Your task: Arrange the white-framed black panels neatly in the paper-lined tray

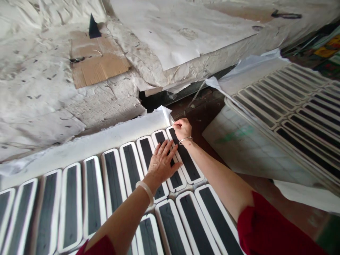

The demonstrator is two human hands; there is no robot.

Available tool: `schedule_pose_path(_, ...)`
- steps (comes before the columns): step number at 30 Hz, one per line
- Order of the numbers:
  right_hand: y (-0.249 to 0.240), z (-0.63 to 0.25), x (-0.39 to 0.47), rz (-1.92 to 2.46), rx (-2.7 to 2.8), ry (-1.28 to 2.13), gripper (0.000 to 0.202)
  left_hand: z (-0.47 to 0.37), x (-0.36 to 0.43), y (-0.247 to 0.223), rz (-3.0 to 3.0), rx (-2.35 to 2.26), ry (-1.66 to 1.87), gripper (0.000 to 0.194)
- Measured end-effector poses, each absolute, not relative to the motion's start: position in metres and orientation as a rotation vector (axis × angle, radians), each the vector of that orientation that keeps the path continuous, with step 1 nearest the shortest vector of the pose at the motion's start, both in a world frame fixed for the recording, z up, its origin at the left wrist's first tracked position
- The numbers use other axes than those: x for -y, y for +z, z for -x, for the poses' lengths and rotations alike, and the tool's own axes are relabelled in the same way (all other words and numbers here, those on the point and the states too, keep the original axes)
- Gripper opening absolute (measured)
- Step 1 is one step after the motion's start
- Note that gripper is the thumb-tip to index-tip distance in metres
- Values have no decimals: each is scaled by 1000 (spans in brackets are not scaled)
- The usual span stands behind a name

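Note:
My left hand [163, 161] lies flat with its fingers spread over dark, white-rimmed long pieces [130, 164] set side by side in rows. Just beyond it, my right hand [182, 129] is closed in a pinch at the far right corner of the rows. Its fingertips are on the corner of a thin white sheet [106, 140] that runs along the back edge of the pieces. A fold of the sheet stands up beside those fingertips.
A pale work surface [37, 95] covered with worn sheets stretches along the far side. It carries a piece of cardboard [98, 63], a dark pointed object [94, 27] and a dark tool [287, 15]. To the right stands a whitish bin [236, 148] with similar rows; a dark gap lies between.

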State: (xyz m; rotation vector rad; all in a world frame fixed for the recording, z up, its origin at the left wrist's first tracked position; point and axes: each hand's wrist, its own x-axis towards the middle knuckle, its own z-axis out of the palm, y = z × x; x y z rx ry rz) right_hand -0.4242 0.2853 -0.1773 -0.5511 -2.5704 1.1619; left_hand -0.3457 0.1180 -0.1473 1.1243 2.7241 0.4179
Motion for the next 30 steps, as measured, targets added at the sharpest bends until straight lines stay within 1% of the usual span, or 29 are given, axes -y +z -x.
schedule_pose_path(5,-153,394,-271,209,2651,1017,17,342,-114,-151,-1093,-2716,482,68)
schedule_pose_path(7,-155,375,-270,27,2739,696,19,343,-113,-152,-1083,-2703,502,68)
schedule_pose_path(10,-166,354,-270,-150,2777,462,22,348,-112,-149,-1068,-2677,536,64)
schedule_pose_path(13,-171,347,-270,-136,2746,420,24,352,-108,-137,-1070,-2653,591,58)
schedule_pose_path(16,-162,343,-263,-17,2660,501,21,349,-86,-118,-1059,-2652,649,62)
schedule_pose_path(20,-138,315,-234,-42,2598,788,20,322,-12,-89,-889,-2712,720,61)
schedule_pose_path(22,-126,288,-208,-36,2597,1006,22,299,43,-76,-651,-2806,756,53)
schedule_pose_path(24,-114,253,-175,44,2637,1260,25,269,105,-62,-294,-2905,773,41)
schedule_pose_path(27,-98,189,-121,295,2740,1750,30,213,191,-42,140,-2975,719,28)
schedule_pose_path(30,-85,124,-65,688,2716,2360,41,146,250,-28,443,-2958,629,26)
